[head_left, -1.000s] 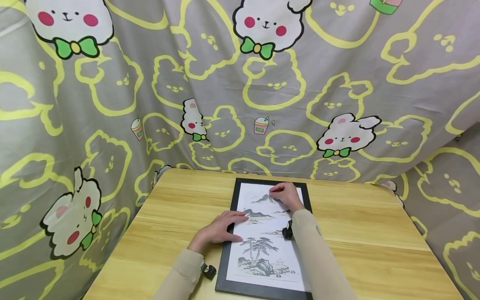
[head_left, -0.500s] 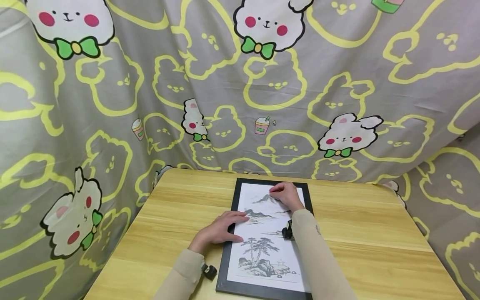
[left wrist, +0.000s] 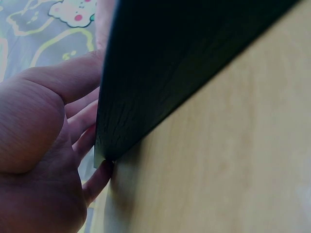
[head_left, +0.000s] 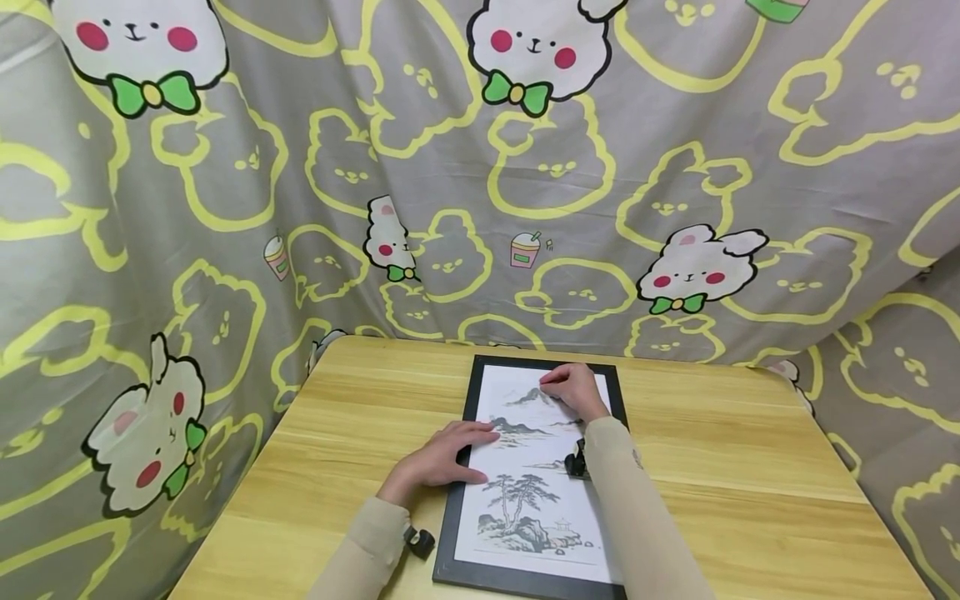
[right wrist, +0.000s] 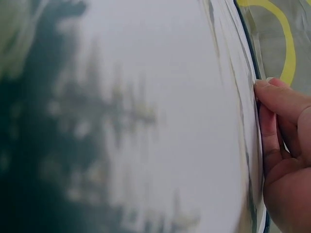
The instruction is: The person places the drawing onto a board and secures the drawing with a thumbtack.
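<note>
A tall ink landscape print (head_left: 525,521) in a black picture frame (head_left: 444,546) lies on the wooden table. My left hand (head_left: 438,457) rests across the frame's left edge, its fingers spread onto the paper. In the left wrist view, that hand (left wrist: 41,126) lies along the dark side of the frame (left wrist: 136,92). Over the mountain drawing near the top, my right hand (head_left: 577,392) has thumb and forefinger brought together close to the paper. The right wrist view shows those fingertips (right wrist: 258,83) right at the print's surface, with no object visible between them.
The wooden table (head_left: 720,467) extends on both sides of the frame. A grey curtain (head_left: 457,175) with yellow outlines and white cartoon animals hangs behind the table and along its sides. The right sleeve (head_left: 637,508) covers the frame's lower right part.
</note>
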### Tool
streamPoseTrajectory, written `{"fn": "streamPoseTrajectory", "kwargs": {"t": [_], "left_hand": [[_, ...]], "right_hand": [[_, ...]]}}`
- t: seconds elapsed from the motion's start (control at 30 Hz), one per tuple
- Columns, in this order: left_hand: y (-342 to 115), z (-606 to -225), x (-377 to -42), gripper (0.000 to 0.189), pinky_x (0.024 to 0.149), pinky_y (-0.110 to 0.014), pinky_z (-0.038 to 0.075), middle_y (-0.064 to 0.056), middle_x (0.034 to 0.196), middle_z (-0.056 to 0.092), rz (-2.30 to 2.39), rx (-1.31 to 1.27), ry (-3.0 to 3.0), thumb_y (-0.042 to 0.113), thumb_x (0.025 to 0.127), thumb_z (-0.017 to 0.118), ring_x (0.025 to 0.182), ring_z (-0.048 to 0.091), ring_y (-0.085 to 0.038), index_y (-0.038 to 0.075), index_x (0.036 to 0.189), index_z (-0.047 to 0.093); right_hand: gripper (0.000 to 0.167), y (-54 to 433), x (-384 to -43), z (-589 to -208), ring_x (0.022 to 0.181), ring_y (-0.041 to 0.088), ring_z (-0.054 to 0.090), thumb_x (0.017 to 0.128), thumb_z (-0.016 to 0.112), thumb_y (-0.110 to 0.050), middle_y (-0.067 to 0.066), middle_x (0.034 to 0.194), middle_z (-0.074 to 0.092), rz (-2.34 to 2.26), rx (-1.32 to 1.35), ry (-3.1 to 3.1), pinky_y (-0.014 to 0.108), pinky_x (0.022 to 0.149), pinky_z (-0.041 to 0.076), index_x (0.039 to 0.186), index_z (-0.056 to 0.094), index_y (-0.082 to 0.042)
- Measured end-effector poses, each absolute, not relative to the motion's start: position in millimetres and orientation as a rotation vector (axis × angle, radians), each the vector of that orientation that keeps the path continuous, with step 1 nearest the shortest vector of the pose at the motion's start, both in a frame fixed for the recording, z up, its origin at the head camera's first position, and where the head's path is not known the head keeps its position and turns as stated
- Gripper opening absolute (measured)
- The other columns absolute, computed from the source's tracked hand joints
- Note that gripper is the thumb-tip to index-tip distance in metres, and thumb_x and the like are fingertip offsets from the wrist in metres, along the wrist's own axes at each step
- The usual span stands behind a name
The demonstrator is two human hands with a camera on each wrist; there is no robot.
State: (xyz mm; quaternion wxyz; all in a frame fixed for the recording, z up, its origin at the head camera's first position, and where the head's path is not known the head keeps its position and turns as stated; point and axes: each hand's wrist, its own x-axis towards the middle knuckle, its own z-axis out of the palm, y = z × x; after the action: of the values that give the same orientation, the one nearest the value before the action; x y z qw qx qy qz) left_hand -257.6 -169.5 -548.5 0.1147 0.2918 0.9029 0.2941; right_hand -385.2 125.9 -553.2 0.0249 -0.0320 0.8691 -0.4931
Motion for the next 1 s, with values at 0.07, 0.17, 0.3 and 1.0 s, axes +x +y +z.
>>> {"fn": "streamPoseTrajectory", "kwargs": {"t": [0.07,0.17,0.3,1.0], "left_hand": [[-169.9,-549.0,-257.8,0.070,0.118,-0.059,0.033,0.000,0.162,0.044,0.852,0.872,2.654,0.041,0.092,0.079,0.149,0.038,-0.028,0.022,0.153,0.053],[-170.4,-549.4,-258.3,0.070,0.118,-0.059,0.033,-0.001,0.162,0.045,0.854,0.880,2.657,0.041,0.091,0.079,0.148,0.039,-0.029,0.021,0.153,0.053],[-170.1,-549.2,-258.7,0.070,0.119,-0.058,0.032,0.000,0.162,0.045,0.870,0.860,2.648,0.041,0.091,0.080,0.149,0.038,-0.028,0.022,0.153,0.053],[-169.9,-547.2,-259.3,0.071,0.119,-0.058,0.031,0.001,0.163,0.044,0.888,0.866,2.634,0.041,0.090,0.080,0.149,0.038,-0.027,0.021,0.153,0.053]], "right_hand": [[0.008,126.3,-385.7,-553.1,0.094,0.023,0.068,0.084,0.086,-0.012,0.005,0.097,0.078,-1.524,-0.099,2.684,0.042,0.087,0.056,0.091,0.084,-0.010],[0.009,126.2,-385.9,-552.1,0.095,0.023,0.068,0.085,0.086,-0.012,0.005,0.098,0.078,-1.512,-0.090,2.678,0.040,0.087,0.056,0.093,0.084,-0.009],[0.009,125.2,-385.2,-549.6,0.095,0.023,0.068,0.085,0.086,-0.012,0.006,0.099,0.077,-1.499,-0.078,2.675,0.041,0.086,0.056,0.093,0.084,-0.008],[0.009,126.4,-389.3,-553.3,0.099,0.026,0.069,0.083,0.088,-0.015,0.005,0.099,0.079,-1.449,-0.074,2.706,0.046,0.091,0.056,0.089,0.084,-0.009]]}}
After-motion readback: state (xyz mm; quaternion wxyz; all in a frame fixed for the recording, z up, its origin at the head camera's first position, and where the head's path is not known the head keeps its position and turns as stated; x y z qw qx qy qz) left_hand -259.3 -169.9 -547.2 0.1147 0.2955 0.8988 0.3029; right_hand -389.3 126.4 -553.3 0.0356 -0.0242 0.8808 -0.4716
